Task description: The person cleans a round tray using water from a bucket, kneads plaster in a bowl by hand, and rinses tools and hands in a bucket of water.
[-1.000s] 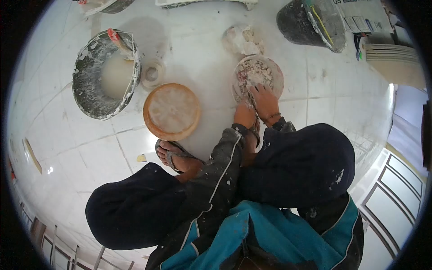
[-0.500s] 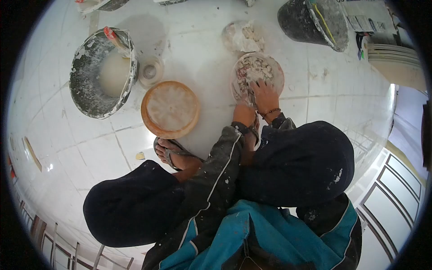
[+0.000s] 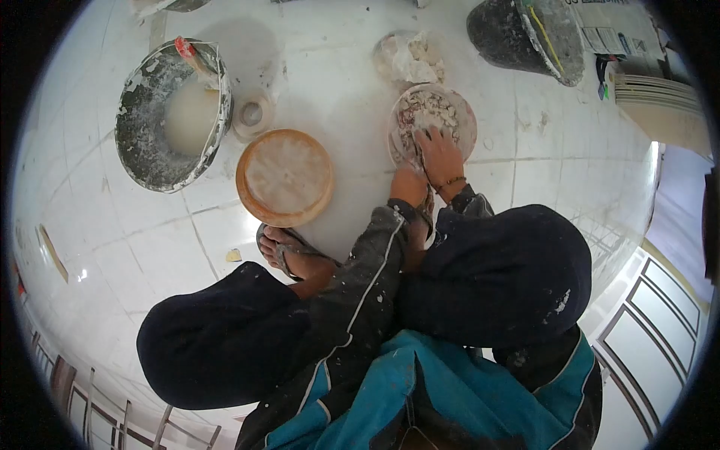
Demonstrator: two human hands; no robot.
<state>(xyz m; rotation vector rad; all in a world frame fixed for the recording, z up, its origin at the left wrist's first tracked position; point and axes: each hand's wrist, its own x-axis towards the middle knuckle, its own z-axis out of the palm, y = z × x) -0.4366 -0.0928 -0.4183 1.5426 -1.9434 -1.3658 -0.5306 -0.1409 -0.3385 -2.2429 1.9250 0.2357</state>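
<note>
A round pale basin point(image 3: 471, 124) holds broken whitish-grey lumps point(image 3: 431, 109) with some reddish bits among them. My right hand point(image 3: 441, 156), a dark bracelet at its wrist, rests on the near part of these lumps with its fingers apart. Close beside it, my left hand point(image 3: 409, 186) is at the basin's near edge. Its fingers are mostly hidden, so a grip cannot be made out. Just beyond the basin sits a clear plastic bag point(image 3: 409, 58) with pale chunks. Left of my hands stands a round tan-rimmed container point(image 3: 325, 187) with white powder inside.
A plaster-smeared black bucket point(image 3: 139, 142) holds milky liquid and a red-handled tool point(image 3: 187, 54). Next to it is a small ring-shaped object point(image 3: 252, 114). Another dark bucket point(image 3: 499, 37) lies tilted at the upper right, near stacked flat sheets point(image 3: 656, 97). My sandalled foot point(image 3: 300, 259) is below the tan-rimmed container.
The view has shifted slightly. My right hand stays on the lumps with its fingers a little more bent, and my left hand remains at the basin's near edge.
</note>
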